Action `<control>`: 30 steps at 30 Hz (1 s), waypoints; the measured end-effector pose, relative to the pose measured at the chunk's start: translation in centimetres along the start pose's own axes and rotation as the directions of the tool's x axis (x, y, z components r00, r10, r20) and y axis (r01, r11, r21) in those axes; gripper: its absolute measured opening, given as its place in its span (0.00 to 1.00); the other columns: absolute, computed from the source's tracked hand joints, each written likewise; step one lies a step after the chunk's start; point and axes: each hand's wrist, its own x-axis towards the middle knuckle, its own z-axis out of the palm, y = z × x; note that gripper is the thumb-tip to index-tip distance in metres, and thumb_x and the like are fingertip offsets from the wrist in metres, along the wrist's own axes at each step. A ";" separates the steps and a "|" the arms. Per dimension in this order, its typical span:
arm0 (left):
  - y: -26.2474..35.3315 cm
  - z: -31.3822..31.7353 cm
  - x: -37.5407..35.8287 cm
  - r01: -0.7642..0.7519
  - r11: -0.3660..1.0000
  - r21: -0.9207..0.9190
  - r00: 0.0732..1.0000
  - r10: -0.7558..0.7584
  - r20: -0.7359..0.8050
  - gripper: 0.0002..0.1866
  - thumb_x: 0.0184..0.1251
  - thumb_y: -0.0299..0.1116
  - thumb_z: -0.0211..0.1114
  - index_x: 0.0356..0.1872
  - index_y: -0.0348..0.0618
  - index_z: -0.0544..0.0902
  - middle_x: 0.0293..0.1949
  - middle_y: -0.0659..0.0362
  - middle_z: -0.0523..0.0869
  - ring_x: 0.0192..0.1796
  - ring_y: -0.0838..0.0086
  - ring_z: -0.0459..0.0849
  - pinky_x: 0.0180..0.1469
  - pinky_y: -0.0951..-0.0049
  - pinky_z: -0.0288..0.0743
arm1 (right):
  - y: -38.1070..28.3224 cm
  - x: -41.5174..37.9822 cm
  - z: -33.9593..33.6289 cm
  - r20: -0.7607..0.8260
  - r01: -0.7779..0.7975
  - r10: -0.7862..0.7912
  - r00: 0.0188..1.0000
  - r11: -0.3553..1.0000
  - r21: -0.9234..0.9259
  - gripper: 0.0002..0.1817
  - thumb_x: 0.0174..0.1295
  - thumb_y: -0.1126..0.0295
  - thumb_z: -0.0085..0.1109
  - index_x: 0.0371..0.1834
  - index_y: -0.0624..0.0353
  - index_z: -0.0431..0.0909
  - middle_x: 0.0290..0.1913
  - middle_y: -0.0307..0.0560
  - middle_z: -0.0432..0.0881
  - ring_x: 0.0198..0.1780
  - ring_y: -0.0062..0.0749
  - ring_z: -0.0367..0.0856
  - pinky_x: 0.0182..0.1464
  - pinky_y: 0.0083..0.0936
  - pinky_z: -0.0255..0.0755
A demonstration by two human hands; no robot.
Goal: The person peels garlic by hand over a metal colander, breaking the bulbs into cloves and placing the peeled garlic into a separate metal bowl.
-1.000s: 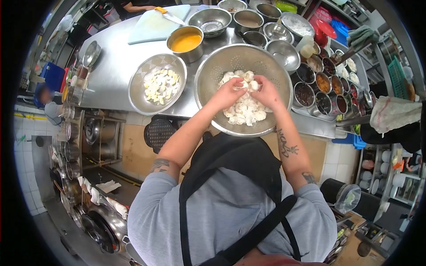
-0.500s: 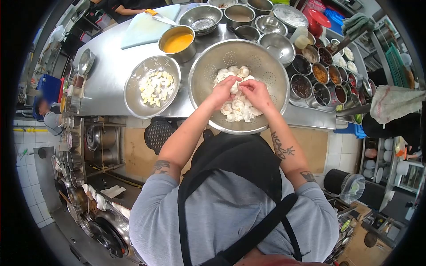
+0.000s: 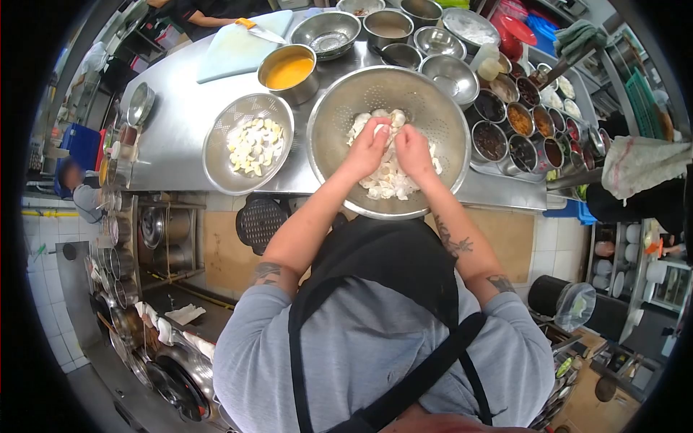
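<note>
Over the big perforated metal colander [image 3: 327, 105], my left hand [image 3: 369, 150] is closed round a garlic bulb [image 3: 383, 128], mostly hidden by the fingers. My right hand [image 3: 413, 151] is closed too, its fingertips pressed against the bulb from the other side. Beneath both hands, the colander holds whole garlic bulbs [image 3: 396, 115] and loose papery garlic pieces [image 3: 390, 182]. To the left, a smaller colander [image 3: 216, 155] contains pale peeled garlic cloves [image 3: 254, 144].
A pot of orange liquid [image 3: 297, 92] stands behind the smaller colander. Farther back, a knife [image 3: 258, 29] lies on a pale cutting board [image 3: 229, 54], near another person's arm [image 3: 209, 19]. Metal bowls [image 3: 449, 78] line the back; several ingredient tins [image 3: 490, 140] crowd the right.
My right hand has turned inward, its fingers curling more round the bulb. My left hand stays at the bulb, shifted slightly.
</note>
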 end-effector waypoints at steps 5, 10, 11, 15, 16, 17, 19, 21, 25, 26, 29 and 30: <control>0.9 -0.3 -0.4 0.209 0.852 -0.479 0.973 -0.132 0.191 0.15 0.84 0.39 0.46 0.61 0.46 0.72 0.57 0.58 0.78 0.49 0.72 0.81 0.49 0.73 0.76 | 1.2 0.7 -1.0 0.109 -0.175 0.150 0.983 0.943 0.282 0.13 0.66 0.67 0.53 0.31 0.67 0.78 0.27 0.56 0.83 0.29 0.34 0.82 0.35 0.34 0.73; 1.1 -1.5 -0.3 0.273 0.708 -0.651 0.962 -0.180 0.208 0.16 0.83 0.38 0.47 0.61 0.42 0.71 0.56 0.56 0.79 0.51 0.69 0.81 0.50 0.72 0.76 | 1.7 0.2 -1.4 0.009 -0.245 0.244 0.970 0.969 0.033 0.13 0.63 0.66 0.58 0.32 0.68 0.80 0.25 0.52 0.83 0.29 0.33 0.82 0.36 0.32 0.75; 1.2 -1.8 -0.3 0.283 0.663 -0.693 0.959 -0.182 0.218 0.16 0.83 0.38 0.47 0.61 0.41 0.71 0.56 0.55 0.79 0.51 0.69 0.82 0.50 0.72 0.76 | 1.6 0.1 -1.6 0.016 -0.259 0.260 0.965 0.965 -0.038 0.13 0.63 0.66 0.59 0.32 0.68 0.81 0.25 0.51 0.83 0.30 0.32 0.83 0.36 0.32 0.75; 0.2 -2.0 0.0 0.337 0.647 -0.684 0.941 -0.200 0.273 0.14 0.82 0.36 0.49 0.58 0.40 0.72 0.48 0.56 0.81 0.44 0.69 0.82 0.45 0.73 0.77 | 1.3 -0.1 -0.8 0.023 -0.174 0.172 0.985 0.968 0.178 0.16 0.66 0.61 0.61 0.44 0.66 0.80 0.30 0.49 0.84 0.31 0.30 0.83 0.35 0.29 0.76; -0.1 -2.0 0.0 0.355 0.653 -0.669 0.932 -0.191 0.308 0.13 0.81 0.36 0.49 0.57 0.41 0.73 0.46 0.57 0.81 0.41 0.70 0.82 0.42 0.74 0.77 | 0.7 -0.2 -0.6 0.082 -0.188 0.171 0.982 0.943 0.275 0.18 0.68 0.59 0.61 0.49 0.65 0.78 0.33 0.49 0.84 0.32 0.29 0.84 0.34 0.27 0.76; -0.5 -2.0 0.0 0.371 0.659 -0.654 0.923 -0.182 0.340 0.11 0.81 0.35 0.50 0.56 0.42 0.74 0.44 0.58 0.81 0.38 0.71 0.82 0.39 0.75 0.78 | 0.1 -0.4 -0.2 0.142 -0.205 0.163 0.976 0.907 0.368 0.20 0.69 0.58 0.61 0.53 0.64 0.77 0.35 0.49 0.84 0.32 0.28 0.84 0.33 0.26 0.76; 1.2 -0.9 -0.5 0.345 0.718 -0.605 0.938 -0.240 0.250 0.09 0.80 0.34 0.50 0.52 0.44 0.75 0.40 0.60 0.80 0.33 0.75 0.80 0.31 0.77 0.75 | -1.1 -1.0 0.5 0.354 -0.364 0.188 0.916 0.763 0.535 0.24 0.77 0.54 0.48 0.65 0.62 0.68 0.41 0.48 0.81 0.31 0.24 0.82 0.31 0.21 0.76; 1.8 0.5 -0.8 0.300 0.771 -0.562 0.953 -0.269 0.140 0.08 0.79 0.34 0.51 0.49 0.45 0.75 0.37 0.61 0.80 0.30 0.78 0.78 0.25 0.79 0.72 | -2.3 -1.3 0.6 0.461 -0.487 0.245 0.853 0.693 0.531 0.24 0.79 0.53 0.42 0.66 0.61 0.67 0.42 0.48 0.80 0.29 0.24 0.81 0.30 0.20 0.76; 0.9 1.4 -0.2 0.173 0.848 -0.500 0.973 -0.227 -0.049 0.07 0.78 0.35 0.51 0.47 0.46 0.75 0.36 0.62 0.80 0.31 0.81 0.78 0.22 0.80 0.68 | -1.7 -1.6 2.2 0.246 -0.238 0.136 0.960 0.857 0.456 0.24 0.79 0.53 0.39 0.65 0.59 0.68 0.39 0.47 0.80 0.25 0.23 0.80 0.23 0.19 0.70; 0.4 1.4 0.0 0.144 0.861 -0.488 0.974 -0.209 -0.082 0.07 0.77 0.35 0.51 0.47 0.46 0.75 0.35 0.62 0.80 0.31 0.81 0.78 0.22 0.80 0.68 | -1.0 -1.7 2.5 0.236 -0.214 0.118 0.965 0.871 0.441 0.24 0.79 0.53 0.40 0.64 0.60 0.68 0.38 0.47 0.81 0.25 0.23 0.80 0.23 0.19 0.70; 0.7 0.1 0.3 0.192 0.881 -0.432 0.973 -0.227 -0.030 0.07 0.74 0.34 0.51 0.45 0.46 0.76 0.37 0.62 0.80 0.32 0.80 0.78 0.25 0.80 0.71 | -4.2 -1.7 0.5 0.317 -0.336 0.194 0.928 0.805 0.489 0.24 0.78 0.53 0.43 0.62 0.62 0.70 0.36 0.47 0.82 0.28 0.26 0.80 0.27 0.23 0.71; 1.2 0.2 0.4 0.164 0.873 -0.459 0.978 -0.205 -0.042 0.07 0.74 0.35 0.51 0.44 0.46 0.76 0.37 0.62 0.80 0.32 0.81 0.78 0.25 0.79 0.71 | -4.5 -1.5 0.5 0.302 -0.358 0.228 0.926 0.784 0.506 0.23 0.77 0.53 0.44 0.60 0.62 0.71 0.35 0.47 0.82 0.28 0.26 0.80 0.29 0.25 0.72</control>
